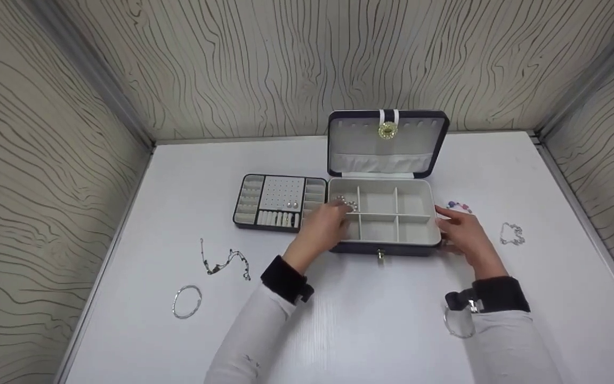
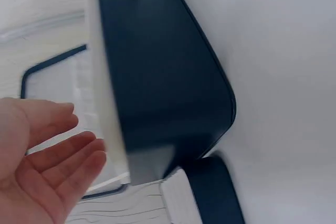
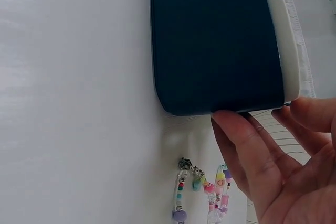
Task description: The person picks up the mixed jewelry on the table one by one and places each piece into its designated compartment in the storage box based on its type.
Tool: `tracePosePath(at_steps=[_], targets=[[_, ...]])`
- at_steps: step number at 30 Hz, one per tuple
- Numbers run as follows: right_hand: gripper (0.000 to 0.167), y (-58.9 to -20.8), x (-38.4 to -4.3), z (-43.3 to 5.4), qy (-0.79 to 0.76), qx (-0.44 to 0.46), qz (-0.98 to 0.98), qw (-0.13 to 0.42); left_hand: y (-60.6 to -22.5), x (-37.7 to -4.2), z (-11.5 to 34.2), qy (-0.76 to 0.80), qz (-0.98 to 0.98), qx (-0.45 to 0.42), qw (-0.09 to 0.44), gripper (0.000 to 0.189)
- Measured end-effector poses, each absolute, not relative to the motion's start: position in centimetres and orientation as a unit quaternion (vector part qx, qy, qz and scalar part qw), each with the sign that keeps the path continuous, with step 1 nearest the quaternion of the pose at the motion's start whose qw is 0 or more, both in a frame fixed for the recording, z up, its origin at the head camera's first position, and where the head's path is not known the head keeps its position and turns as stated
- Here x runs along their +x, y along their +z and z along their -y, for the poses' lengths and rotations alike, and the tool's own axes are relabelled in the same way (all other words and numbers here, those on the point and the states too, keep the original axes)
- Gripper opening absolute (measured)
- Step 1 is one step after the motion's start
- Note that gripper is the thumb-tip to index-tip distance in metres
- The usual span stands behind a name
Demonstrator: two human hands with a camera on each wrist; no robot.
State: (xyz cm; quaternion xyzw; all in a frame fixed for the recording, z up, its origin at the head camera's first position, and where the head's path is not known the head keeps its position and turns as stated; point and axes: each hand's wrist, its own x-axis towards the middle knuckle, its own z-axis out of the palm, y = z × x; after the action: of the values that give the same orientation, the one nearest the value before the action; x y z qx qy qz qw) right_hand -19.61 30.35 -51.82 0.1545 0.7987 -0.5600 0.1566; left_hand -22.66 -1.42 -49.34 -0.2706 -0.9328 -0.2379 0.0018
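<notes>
A dark blue jewelry box [image 1: 408, 249] stands with its lid [image 1: 360, 136] raised, showing white compartments. My left hand [image 1: 322, 228] hovers over the box's left compartments, fingers loosely bent. Beside its fingertips, a beaded bracelet [image 1: 353, 206] lies at the back left compartment. In the left wrist view, nothing shows between the thumb and fingers of that hand [image 2: 50, 166]. At the box's right side is my right hand [image 1: 464, 237]. Its fairly straight fingers [image 3: 244, 140] touch the side wall, with the thumb near the rim.
Left of the box sits a jewelry tray [image 1: 275, 229] with earrings [image 1: 292, 205] and ring slots. A charm chain [image 1: 227, 261] and silver bangle [image 1: 187, 302] lie at left. Toward the right are a colorful beaded bracelet [image 1: 459, 206], a silver bracelet [image 1: 512, 234] and another bangle [image 1: 459, 335].
</notes>
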Motion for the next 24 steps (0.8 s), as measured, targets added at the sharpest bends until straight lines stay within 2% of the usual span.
tracePosePath(at_steps=[3, 7, 10, 13, 18, 24], targets=[[0.053, -51.8, -19.6, -30.4, -0.56, 0.15, -0.8, 0.154, -48.9, -20.4, 2.8, -0.229, 0.93, -0.287, 0.024, 0.028], [0.053, -51.9, -19.6, -30.5, -0.558, 0.149, -0.802, 0.153, -48.4, -18.1, 5.4, -0.223, 0.938, -0.266, 0.011, 0.045], [0.053, -51.9, -19.6, -30.5, -0.559, 0.15, -0.8, 0.156, -48.5, -16.9, 7.7, -0.223, 0.949, -0.222, 0.001, 0.058], [0.053, -51.9, -19.6, -30.6, -0.557, 0.151, -0.801, 0.159, -49.0, -16.0, 10.1, -0.227, 0.959, -0.17, 0.014, 0.064], [0.054, -51.8, -19.6, -30.6, -0.558, 0.148, -0.801, 0.159, -50.0, -15.1, 14.3, -0.216, 0.972, -0.083, 0.045, 0.065], [0.054, -51.8, -19.6, -30.5, -0.561, 0.146, -0.799, 0.162, -51.2, -14.0, 19.1, -0.207, 0.977, 0.038, 0.046, 0.068]])
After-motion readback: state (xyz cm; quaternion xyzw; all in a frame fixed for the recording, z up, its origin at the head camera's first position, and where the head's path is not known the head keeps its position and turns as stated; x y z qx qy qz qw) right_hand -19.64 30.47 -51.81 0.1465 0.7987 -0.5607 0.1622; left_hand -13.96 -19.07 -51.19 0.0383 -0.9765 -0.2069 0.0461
